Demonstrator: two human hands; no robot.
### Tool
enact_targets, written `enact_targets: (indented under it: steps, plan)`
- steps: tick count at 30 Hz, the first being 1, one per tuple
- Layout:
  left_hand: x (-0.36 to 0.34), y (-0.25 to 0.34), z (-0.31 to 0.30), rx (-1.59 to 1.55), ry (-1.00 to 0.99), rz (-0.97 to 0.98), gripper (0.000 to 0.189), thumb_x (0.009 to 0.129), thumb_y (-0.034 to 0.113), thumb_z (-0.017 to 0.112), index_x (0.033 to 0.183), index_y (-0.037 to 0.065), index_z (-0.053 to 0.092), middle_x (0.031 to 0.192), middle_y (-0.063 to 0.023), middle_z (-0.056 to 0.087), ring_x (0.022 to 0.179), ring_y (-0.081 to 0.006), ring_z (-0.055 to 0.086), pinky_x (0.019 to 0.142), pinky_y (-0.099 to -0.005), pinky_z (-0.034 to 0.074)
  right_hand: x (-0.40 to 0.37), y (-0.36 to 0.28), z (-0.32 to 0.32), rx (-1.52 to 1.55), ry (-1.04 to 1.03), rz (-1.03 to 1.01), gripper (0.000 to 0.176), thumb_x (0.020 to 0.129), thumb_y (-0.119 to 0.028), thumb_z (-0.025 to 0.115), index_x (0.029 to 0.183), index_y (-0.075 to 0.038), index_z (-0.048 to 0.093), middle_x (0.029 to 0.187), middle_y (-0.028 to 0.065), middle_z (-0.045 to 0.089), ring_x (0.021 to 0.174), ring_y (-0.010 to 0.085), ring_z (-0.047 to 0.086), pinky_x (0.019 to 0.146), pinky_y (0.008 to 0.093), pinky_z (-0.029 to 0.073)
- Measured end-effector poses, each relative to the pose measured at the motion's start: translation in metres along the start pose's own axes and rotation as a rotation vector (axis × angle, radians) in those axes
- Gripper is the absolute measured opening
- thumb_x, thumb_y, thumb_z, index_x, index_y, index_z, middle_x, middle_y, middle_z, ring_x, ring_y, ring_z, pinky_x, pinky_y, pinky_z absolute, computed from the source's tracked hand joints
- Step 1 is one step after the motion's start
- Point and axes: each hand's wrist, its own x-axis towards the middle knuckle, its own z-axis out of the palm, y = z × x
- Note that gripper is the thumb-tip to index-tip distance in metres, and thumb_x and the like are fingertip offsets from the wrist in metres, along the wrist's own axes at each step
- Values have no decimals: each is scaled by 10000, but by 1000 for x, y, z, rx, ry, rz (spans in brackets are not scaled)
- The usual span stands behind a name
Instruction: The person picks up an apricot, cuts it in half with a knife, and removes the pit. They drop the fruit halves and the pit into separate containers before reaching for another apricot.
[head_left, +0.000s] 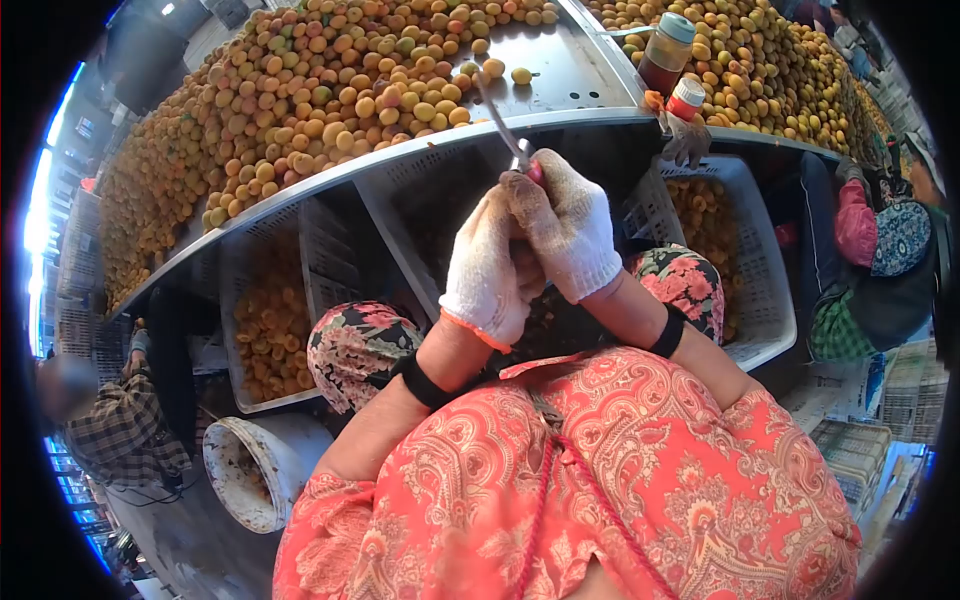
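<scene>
Both my hands wear white knitted gloves with brown-stained fingers and meet in front of my chest, below the metal table's edge. My right hand (575,225) is closed around the red handle of a knife (500,122), whose narrow blade points up and to the left, toward the table. Pressed against it, my left hand (485,262) is closed too, and what its fingers hold, if anything, is hidden. Beyond the blade, a few loose apricots (521,76) lie on the metal table (560,60), beside a large heap of apricots (330,90).
Under the table, a left crate (237,345) and a right crate (765,250) hold halved apricots. A stained white bucket (290,445) lies tilted at lower left. A jar of dark liquid (662,62), a red bottle (684,100) and a grey glove (686,140) sit at the table edge. Co-workers sit both sides.
</scene>
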Motion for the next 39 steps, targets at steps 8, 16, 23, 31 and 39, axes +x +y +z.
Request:
enact_targets:
  steps: [8, 16, 23, 31, 39]
  plan:
    - [5, -3, -2, -78, 193, -120, 311, 936, 537, 575, 966, 228, 604, 811, 42, 588, 631, -136, 532, 518, -297, 383, 4, 13, 12, -213, -30, -375, 302, 839, -280, 761, 779, -59, 565, 634, 147, 532, 568, 346, 590, 515, 377, 462]
    - [42, -3, -53, -266, 54, -59, 360, 996, 500, 495, 1107, 182, 622, 997, -10, 671, 890, -227, 665, 725, -411, 555, -7, 24, 16, 49, -7, -99, 288, 880, -306, 718, 890, -52, 582, 733, 176, 610, 687, 381, 647, 586, 402, 509]
    - [21, 7, -62, -232, -261, -128, 417, 999, 422, 529, 1193, 57, 587, 889, -74, 646, 635, -154, 574, 531, -253, 452, -4, 7, -6, 481, -34, 217, 231, 935, -263, 706, 890, -47, 638, 733, 12, 614, 633, 122, 595, 584, 251, 483]
    - [-1, 9, -33, -74, -210, -45, 468, 987, 428, 509, 1218, 26, 573, 746, -33, 535, 544, -122, 413, 476, -244, 312, -4, -16, -40, 367, -47, 99, 173, 961, -195, 690, 975, -22, 679, 760, -20, 624, 617, 42, 546, 539, 204, 431]
    - [-10, 5, -22, -44, -15, 4, 277, 974, 359, 569, 1138, 143, 623, 734, 11, 550, 530, -68, 484, 451, -188, 348, -9, -38, -38, 543, -60, 286, 148, 948, -183, 702, 946, -37, 677, 758, -12, 649, 592, 21, 549, 515, 191, 436]
